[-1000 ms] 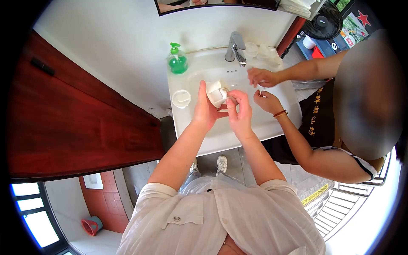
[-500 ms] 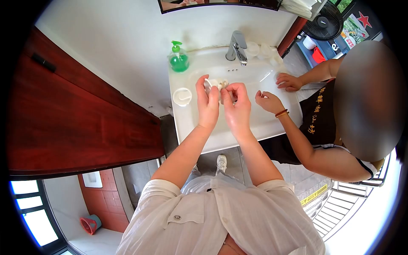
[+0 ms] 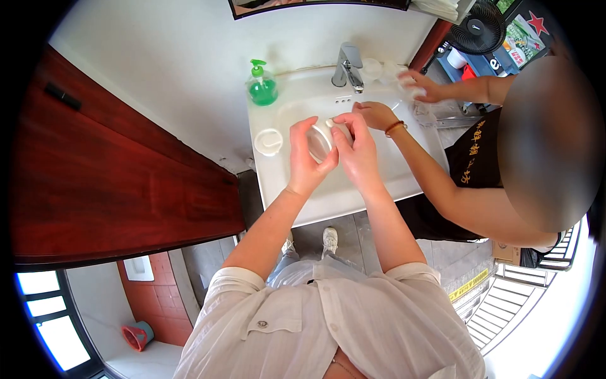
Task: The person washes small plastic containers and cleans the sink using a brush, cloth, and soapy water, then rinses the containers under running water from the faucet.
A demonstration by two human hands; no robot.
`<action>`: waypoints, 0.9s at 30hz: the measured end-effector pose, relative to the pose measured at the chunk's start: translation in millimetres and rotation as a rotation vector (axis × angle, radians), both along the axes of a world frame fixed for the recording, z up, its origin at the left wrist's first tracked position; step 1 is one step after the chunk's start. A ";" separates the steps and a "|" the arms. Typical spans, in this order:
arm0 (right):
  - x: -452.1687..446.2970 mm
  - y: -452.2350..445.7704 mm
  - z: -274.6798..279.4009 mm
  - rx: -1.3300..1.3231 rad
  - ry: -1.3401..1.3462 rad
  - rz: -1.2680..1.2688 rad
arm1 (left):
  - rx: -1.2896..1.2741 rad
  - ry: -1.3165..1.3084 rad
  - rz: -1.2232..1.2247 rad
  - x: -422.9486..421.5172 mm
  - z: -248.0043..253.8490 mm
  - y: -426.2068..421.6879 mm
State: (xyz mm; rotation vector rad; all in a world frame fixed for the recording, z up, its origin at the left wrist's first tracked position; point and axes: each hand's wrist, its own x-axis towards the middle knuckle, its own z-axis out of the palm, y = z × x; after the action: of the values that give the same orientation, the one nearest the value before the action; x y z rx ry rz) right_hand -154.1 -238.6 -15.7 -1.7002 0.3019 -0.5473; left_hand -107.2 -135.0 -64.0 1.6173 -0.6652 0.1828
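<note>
A round white-rimmed cup (image 3: 320, 143) is gripped on its left side by my left hand (image 3: 306, 155), thumb and fingers curved around it. Its mouth is turned toward me over the sink. My right hand (image 3: 356, 148) is closed at the cup's right edge, its fingertips pinching a small white piece (image 3: 329, 123) whose kind I cannot make out. Left of my hands, a round white lid-like piece (image 3: 269, 143) lies on the rim of the white sink (image 3: 278, 196).
A green soap pump bottle (image 3: 262, 85) stands at the sink's back left, and a chrome faucet (image 3: 346, 66) at the back. On the right a co-worker's hand (image 3: 375, 115) reaches over the basin; the other hand (image 3: 424, 86) is near clear plastic pieces (image 3: 423, 114).
My left hand has turned the cup so its mouth shows. The co-worker's nearer hand moved left and back toward the faucet; the other lifted toward the back corner.
</note>
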 end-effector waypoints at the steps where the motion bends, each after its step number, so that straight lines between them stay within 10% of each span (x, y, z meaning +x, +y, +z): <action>1: 1.2 -1.4 -4.4 -0.113 0.004 -0.049 | 0.053 -0.061 0.008 -1.6 2.4 0.3; 8: -8.4 -15.5 -24.3 0.193 -0.032 -0.031 | 0.063 -0.029 -0.114 -8.7 11.6 -1.1; 10: -15.6 -8.4 -23.7 -0.062 -0.269 -0.098 | -0.368 0.894 -0.301 -15.8 30.4 -1.6; 13: -30.5 -4.6 -11.1 0.145 -0.182 0.000 | -0.468 1.029 -0.433 -17.3 30.2 -1.4; 17: -29.3 -21.2 -21.5 0.225 -0.185 -0.074 | -0.230 0.702 -0.282 -18.6 14.6 -4.1; 19: -28.8 -17.5 -18.5 -0.470 0.008 -0.082 | 0.212 0.261 -0.177 -19.3 5.9 -4.8; 27: -13.6 -48.1 -31.7 -0.039 0.269 -0.004 | 0.224 0.158 -0.194 -16.9 -22.2 5.2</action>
State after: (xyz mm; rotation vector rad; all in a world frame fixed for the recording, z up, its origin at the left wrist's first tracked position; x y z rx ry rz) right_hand -167.7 -286.8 -47.4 -1.8132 0.4903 -0.3278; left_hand -124.1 -129.8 -86.2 1.7477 -0.7344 -0.1656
